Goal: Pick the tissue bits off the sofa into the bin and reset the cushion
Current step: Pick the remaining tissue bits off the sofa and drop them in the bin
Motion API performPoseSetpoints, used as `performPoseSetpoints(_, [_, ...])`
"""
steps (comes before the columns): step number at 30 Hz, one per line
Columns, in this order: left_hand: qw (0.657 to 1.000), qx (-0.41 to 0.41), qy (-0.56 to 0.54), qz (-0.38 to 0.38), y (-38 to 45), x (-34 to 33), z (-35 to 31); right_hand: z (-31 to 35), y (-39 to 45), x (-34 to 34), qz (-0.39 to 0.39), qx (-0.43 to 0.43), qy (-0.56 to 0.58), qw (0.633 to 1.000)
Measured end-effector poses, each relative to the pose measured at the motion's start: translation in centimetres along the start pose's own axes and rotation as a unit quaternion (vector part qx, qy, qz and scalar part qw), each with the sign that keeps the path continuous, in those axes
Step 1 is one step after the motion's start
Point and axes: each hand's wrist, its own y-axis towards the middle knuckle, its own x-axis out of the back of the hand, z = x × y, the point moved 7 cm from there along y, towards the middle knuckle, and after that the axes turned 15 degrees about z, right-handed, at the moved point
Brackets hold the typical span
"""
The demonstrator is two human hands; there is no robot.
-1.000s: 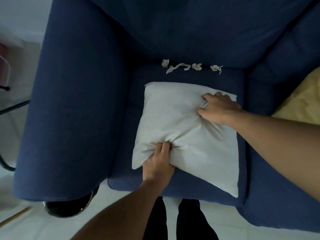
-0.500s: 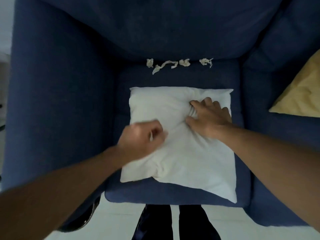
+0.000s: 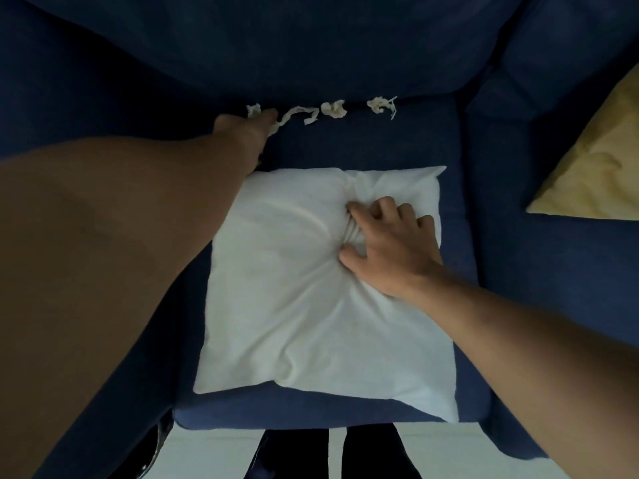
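A white cushion (image 3: 294, 305) lies flat on the blue sofa seat (image 3: 363, 146). My right hand (image 3: 387, 247) is shut on a bunch of its fabric near the far right corner. Along the crease at the back of the seat lies a row of tissue bits: a small scrap (image 3: 254, 110), a long twisted strip (image 3: 299, 114), a wad (image 3: 333, 110) and a frayed wad (image 3: 380, 104). My left hand (image 3: 242, 131) reaches over the cushion's far left corner, its fingertips at the leftmost scrap and the strip's end. Blur hides whether the fingers pinch anything.
A yellow cushion (image 3: 594, 160) rests on the neighbouring seat at the right. The sofa's left armrest (image 3: 69, 81) lies under my left arm. A dark shiny round object (image 3: 155, 444) shows on the pale floor below that armrest. My legs (image 3: 297, 458) stand at the seat's front edge.
My left hand let go of the cushion's near edge and moved across it to the tissue bits at the back. My right hand kept its grip on the fabric.
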Motion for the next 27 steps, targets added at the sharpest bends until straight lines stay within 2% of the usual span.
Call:
performPoseSetpoints(5, [0.997,-0.050,-0.041,-0.031,0.5,0.3,-0.3,0.2,-0.2,0.2,0.012,0.002,0.013,1.000])
performPoseSetpoints(8, [0.992,-0.110,-0.028,-0.063,-1.1,1.2,-0.9,-0.3,0.6,1.5,0.063,-0.009,0.104,0.993])
performPoseSetpoints(10, [0.985,-0.155,0.003,-0.073,-3.2,1.7,-1.6,-0.8,1.4,3.7,0.043,-0.031,0.167,0.985])
performPoseSetpoints(13, [0.974,-0.209,0.037,-0.073,-6.4,2.6,-1.6,-0.1,3.5,7.2,-0.031,-0.037,0.193,0.980])
performPoseSetpoints(16, [0.966,-0.242,0.040,-0.085,-9.1,3.8,-0.5,2.9,6.7,8.8,-0.043,0.014,0.179,0.983])
performPoseSetpoints(19, [0.965,-0.250,0.019,-0.081,-10.9,4.7,1.2,5.6,11.2,8.6,0.001,0.035,0.151,0.988])
performPoseSetpoints(24, [0.964,-0.256,-0.016,-0.071,-12.0,5.4,3.5,7.2,17.4,7.7,0.064,-0.015,0.073,0.995])
performPoseSetpoints(27, [0.963,-0.261,-0.024,-0.064,-12.1,5.4,4.1,6.8,18.7,7.6,0.049,-0.052,0.057,0.996])
